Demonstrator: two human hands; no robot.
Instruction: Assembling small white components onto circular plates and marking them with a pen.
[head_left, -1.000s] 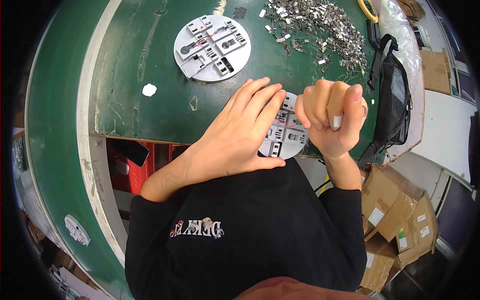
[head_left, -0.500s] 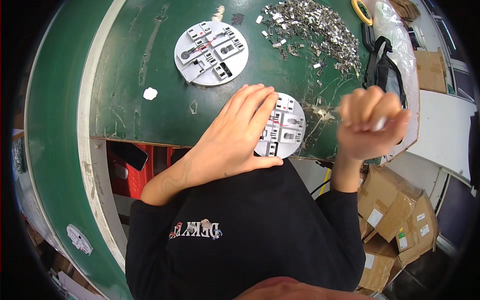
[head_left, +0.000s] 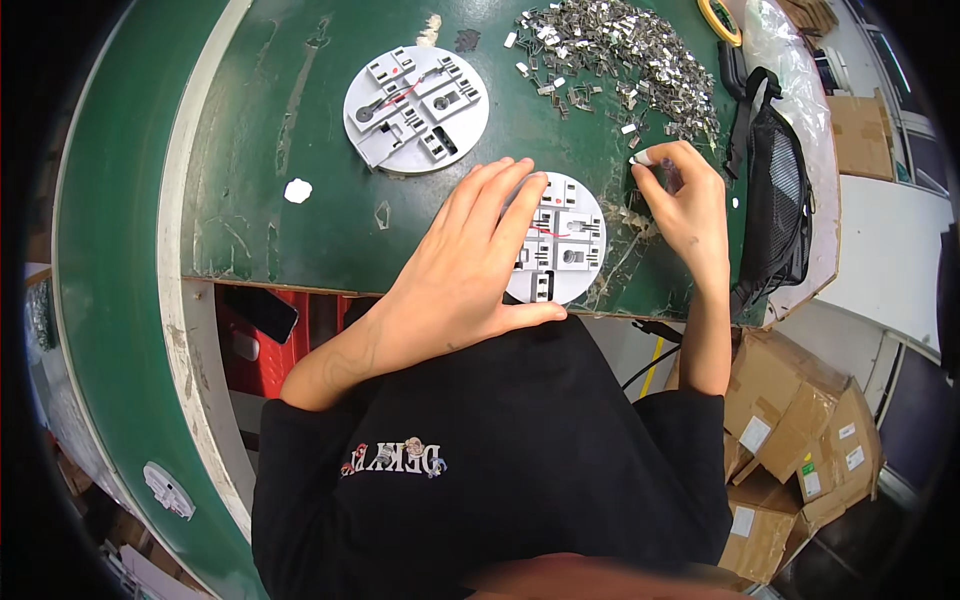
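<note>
A round white plastic plate (head_left: 592, 240) with grey socket parts and a red wire lies at the table's near edge. My left hand (head_left: 470, 245) holds its left side, fingers stretched across the far-left part and thumb along the near edge, covering part of it. To the right of the plate, my right hand (head_left: 688, 195) has thumb and forefinger brought together in a pinch over the table. Something white shows at the forefinger's tip; whatever is between the fingertips is too small to make out. A similar round plate (head_left: 470, 125) with a red wire lies farther left.
A heap of small metal clips (head_left: 625, 60) spreads across the far right of the green table (head_left: 330, 235). Beside it are a black mesh bag (head_left: 778, 190), a yellow tape roll (head_left: 720, 22) and clear plastic wrap (head_left: 785, 70). Cardboard boxes (head_left: 790, 400) stand at the lower right.
My right hand has moved left and away from me, from a blurred, curled fist to a pinch near the metal clips. My left hand stays on the plate; the view has shifted slightly.
</note>
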